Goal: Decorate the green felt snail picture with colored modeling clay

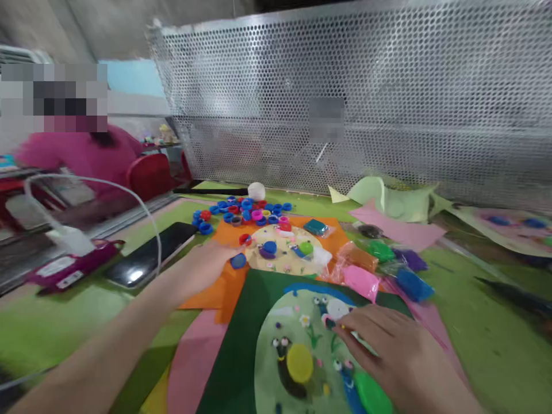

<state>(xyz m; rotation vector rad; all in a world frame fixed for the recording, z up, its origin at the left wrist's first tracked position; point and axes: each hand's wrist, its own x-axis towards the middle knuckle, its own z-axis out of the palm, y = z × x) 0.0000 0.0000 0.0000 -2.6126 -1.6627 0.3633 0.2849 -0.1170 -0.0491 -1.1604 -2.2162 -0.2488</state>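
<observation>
My left hand (213, 259) reaches over the orange sheet (207, 299), its blurred fingers closed at a blue bottle cap (238, 261). My right hand (383, 339) rests over a dark green sheet (233, 322) that carries a pale oval picture (269, 328). Its fingertips are bent together by a small dark and pink piece; what they pinch is hidden. On the picture are clay snails with a yellow shell (299, 363), a white shell (337, 309) and a green shell (371, 393). Behind lies a second snail picture (280, 261).
Several loose bottle caps (245, 211) lie at the back. Clay packets, one pink (361, 280) and one blue (414, 284), lie to the right. A phone (150, 256) and cable are left. A perforated metal panel (345, 69) stands behind; a person in pink (92, 158) sits far left.
</observation>
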